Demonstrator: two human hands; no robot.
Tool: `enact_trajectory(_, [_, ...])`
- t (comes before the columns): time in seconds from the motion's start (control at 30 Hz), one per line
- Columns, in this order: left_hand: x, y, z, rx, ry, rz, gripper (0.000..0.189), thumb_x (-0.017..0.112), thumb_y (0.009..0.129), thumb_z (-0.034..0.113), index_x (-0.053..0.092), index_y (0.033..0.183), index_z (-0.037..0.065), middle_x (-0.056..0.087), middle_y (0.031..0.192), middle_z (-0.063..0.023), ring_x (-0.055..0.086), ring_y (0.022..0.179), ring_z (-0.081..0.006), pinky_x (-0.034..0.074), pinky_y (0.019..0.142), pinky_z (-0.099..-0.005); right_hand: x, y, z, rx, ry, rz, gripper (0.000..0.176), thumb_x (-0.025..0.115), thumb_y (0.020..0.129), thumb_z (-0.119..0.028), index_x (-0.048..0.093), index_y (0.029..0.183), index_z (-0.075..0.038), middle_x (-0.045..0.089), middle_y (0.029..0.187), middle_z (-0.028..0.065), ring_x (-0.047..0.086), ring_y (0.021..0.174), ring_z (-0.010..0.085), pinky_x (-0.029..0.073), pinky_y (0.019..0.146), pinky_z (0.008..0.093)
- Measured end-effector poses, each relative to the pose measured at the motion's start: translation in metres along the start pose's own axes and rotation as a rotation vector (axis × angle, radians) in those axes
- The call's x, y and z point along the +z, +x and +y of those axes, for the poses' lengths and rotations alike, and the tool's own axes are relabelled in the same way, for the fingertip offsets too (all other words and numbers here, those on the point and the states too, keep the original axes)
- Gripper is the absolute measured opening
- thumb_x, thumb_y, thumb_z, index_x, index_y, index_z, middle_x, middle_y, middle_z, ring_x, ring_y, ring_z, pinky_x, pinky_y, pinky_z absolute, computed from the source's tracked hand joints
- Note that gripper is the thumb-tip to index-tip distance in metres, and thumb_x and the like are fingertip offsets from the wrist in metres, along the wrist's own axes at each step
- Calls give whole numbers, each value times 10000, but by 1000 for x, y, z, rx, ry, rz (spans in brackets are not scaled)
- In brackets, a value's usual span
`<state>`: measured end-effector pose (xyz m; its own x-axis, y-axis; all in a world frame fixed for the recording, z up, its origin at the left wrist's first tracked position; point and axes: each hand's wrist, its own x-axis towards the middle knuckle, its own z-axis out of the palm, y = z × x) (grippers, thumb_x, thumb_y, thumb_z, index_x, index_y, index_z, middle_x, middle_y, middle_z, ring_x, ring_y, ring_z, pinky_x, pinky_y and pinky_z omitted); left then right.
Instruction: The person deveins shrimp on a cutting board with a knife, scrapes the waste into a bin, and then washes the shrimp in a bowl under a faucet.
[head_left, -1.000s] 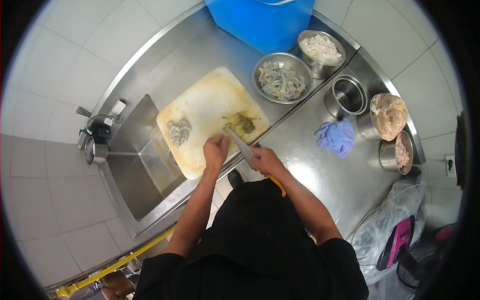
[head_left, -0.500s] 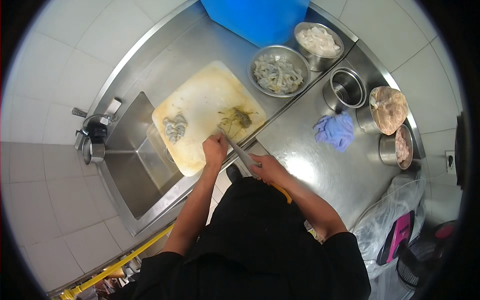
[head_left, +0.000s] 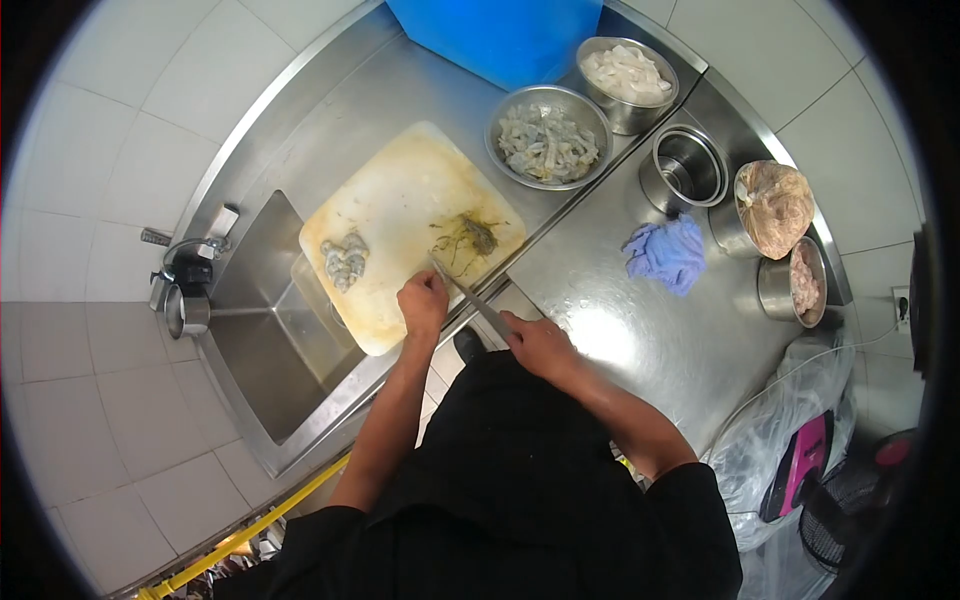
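My right hand [head_left: 538,342] is wrapped round the handle end of a long knife [head_left: 482,308], its blade pointing up and left to the board's edge. At the knife tip, my left hand [head_left: 424,298] is closed over the near edge of the white, stained cutting board [head_left: 400,190]; what its fingers pinch is too small to make out. A small pile of peeled shrimp [head_left: 345,262] lies on the board's left part. Dark, stringy scraps [head_left: 476,236] lie on its right part. Beyond the board, a metal bowl [head_left: 492,150] holds more shrimp.
A sink [head_left: 270,330] is at the left. Behind the board stands a blue container [head_left: 500,35]. On the right counter are a blue cloth [head_left: 666,254], an open metal pot [head_left: 655,185], a pot with a brown bag [head_left: 775,210] and other filled pots. A fan [head_left: 830,525] stands lower right.
The view has shifted slightly. Both hands remain close together at the board's near edge, with the knife still in my right hand; its yellow handle part no longer shows.
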<state>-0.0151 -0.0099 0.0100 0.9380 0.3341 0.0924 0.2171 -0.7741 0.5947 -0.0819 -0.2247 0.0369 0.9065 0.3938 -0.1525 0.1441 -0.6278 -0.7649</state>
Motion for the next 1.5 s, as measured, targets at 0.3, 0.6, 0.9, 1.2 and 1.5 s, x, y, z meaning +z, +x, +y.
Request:
enact_trajectory(0.3, [-5, -1, -8, -54, -16, -41, 163, 625, 787, 163, 678, 775, 9, 655, 710, -190, 655, 682, -343, 518, 660, -398, -7, -1, -10, 139, -306, -72, 478, 422, 840, -55, 430, 1318, -26, 642, 720, 191, 642, 697, 370, 505, 629, 491])
enact_trajectory(0.6, [-5, 0, -5, -76, -10, -156, 199, 665, 784, 209, 669, 779, 11, 658, 735, -191, 649, 703, -343, 510, 674, -404, 10, 10, -6, 114, -196, -34, 414, 464, 885, -153, 450, 1298, -124, 600, 655, 213, 608, 650, 419, 492, 609, 516])
enact_trajectory(0.9, [-13, -5, -17, -16, 163, -338, 184, 654, 769, 208, 658, 780, 25, 656, 782, -206, 641, 763, -364, 508, 709, -433, 9, 11, 0, 85, -244, 36, 385, 486, 883, -168, 491, 1267, -149, 602, 641, 206, 611, 625, 407, 496, 586, 510])
enact_trajectory(1.2, [-4, -7, 0, 2, -40, -82, 231, 676, 733, 229, 655, 809, 12, 651, 740, -191, 642, 707, -331, 509, 676, -413, -1, 12, -3, 122, -290, 14, 443, 454, 835, -78, 481, 1278, -77, 631, 678, 193, 638, 666, 388, 507, 609, 508])
enact_trajectory(1.5, [-3, 11, -3, -57, 109, -131, 238, 677, 707, 240, 645, 751, 8, 645, 700, -166, 640, 680, -322, 504, 652, -398, 4, 7, 3, 106, -255, 96, 428, 467, 829, -76, 505, 1255, -77, 624, 667, 200, 632, 659, 392, 508, 604, 504])
